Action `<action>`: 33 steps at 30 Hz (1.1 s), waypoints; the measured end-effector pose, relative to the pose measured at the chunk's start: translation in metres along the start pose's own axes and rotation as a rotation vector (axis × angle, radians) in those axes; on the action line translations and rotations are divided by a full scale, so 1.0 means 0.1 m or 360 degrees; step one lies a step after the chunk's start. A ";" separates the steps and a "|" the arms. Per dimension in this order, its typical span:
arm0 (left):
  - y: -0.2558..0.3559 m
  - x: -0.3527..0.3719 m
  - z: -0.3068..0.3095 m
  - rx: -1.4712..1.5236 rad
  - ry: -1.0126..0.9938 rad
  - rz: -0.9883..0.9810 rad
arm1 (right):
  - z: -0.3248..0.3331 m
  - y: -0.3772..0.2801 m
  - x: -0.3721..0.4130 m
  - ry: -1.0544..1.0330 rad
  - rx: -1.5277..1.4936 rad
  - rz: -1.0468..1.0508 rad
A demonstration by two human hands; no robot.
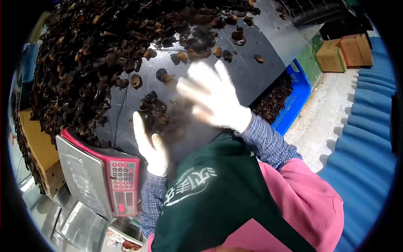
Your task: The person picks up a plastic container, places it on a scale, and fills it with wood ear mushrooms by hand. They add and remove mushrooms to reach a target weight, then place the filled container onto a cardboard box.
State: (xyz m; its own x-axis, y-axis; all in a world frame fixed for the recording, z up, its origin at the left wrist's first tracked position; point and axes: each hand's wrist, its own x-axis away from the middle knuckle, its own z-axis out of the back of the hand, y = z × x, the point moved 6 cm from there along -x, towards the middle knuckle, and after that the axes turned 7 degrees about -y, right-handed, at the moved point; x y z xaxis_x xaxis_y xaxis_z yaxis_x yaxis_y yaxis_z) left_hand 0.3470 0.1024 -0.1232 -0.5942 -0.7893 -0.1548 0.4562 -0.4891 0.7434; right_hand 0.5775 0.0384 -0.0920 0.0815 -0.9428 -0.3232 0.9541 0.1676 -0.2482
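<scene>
My left hand (pixel 151 148), in a white glove, is held upright at the near edge of the dark table, fingers straight and thumb apart, with nothing gripped. Just beside its fingertips lies a small cluster of dark brown wood ear mushrooms (pixel 156 107), partly blurred. Above the table to the right is my right hand (pixel 216 97), also gloved in white. Its fingers are spread and smeared by motion, and no mushroom shows in them. A large heap of wood ear mushrooms (pixel 79 63) covers the far and left parts of the tabletop (pixel 247 54).
A red and grey weighing scale (pixel 124 178) stands at the left near side. Below the table's right edge, a blue plastic basket (pixel 299 98) holds more mushrooms. Cardboard boxes (pixel 356 50) sit on the floor at the far right, near blue corrugated sheeting (pixel 361 147).
</scene>
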 end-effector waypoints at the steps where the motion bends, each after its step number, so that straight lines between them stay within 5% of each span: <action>1: 0.01 0.00 0.00 0.0004 0.0004 -0.0001 | 0.02 0.21 -0.10 0.0005 -0.0063 -0.0333; 3: 0.01 0.01 0.00 0.0022 0.0011 -0.0006 | -0.09 0.69 -0.22 0.0161 0.0078 -0.0752; 5: 0.02 0.00 0.00 0.0026 0.0005 0.0013 | -0.31 0.95 -0.29 -0.0028 0.0251 -0.0754; 9: -0.05 0.02 -0.02 0.0019 0.0095 0.0043 | -0.33 0.29 -0.34 -0.0366 -0.0188 -0.0188; 12: 0.00 -0.02 0.00 0.0020 0.0075 0.0064 | -0.36 -0.27 -0.14 -0.0406 -0.0453 0.0308; 15: -0.03 0.00 -0.02 0.0046 0.0084 0.0071 | -0.09 -0.27 -0.24 -0.0212 -0.0605 0.0461; 18: -0.08 0.02 -0.01 0.0028 0.0004 0.0025 | 0.09 0.38 -0.53 0.0234 -0.0117 -0.0084; 19: -0.07 0.02 0.00 0.0005 -0.0002 0.0029 | 0.12 0.62 -0.68 0.0041 -0.0161 -0.0455; 21: -0.06 0.01 0.00 0.0060 0.0008 0.0053 | -0.23 1.14 -0.74 0.0302 0.0278 -0.0690; 23: -0.05 0.01 0.00 0.0105 0.0009 0.0078 | -0.53 1.17 -0.81 0.0144 0.0409 -0.0585; 25: -0.06 0.01 -0.01 0.0148 0.0014 0.0106 | -0.48 0.74 -0.86 -0.0188 0.0047 -0.0402; 31: -0.10 0.03 -0.02 0.0130 -0.0002 0.0114 | -0.28 -0.29 -0.47 -0.0233 -0.0586 0.0631; 33: -0.12 0.03 -0.03 0.0022 -0.0018 0.0101 | -0.09 -0.12 -0.63 -0.0066 -0.0583 0.0617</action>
State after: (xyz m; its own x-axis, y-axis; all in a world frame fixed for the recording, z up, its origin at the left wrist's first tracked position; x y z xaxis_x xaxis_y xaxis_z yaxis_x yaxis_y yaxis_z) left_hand 0.3418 0.1051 -0.1342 -0.5717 -0.8144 -0.1000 0.4840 -0.4331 0.7604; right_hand 0.5586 0.0985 -0.0766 0.4267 -0.8011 -0.4198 0.6891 0.5886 -0.4227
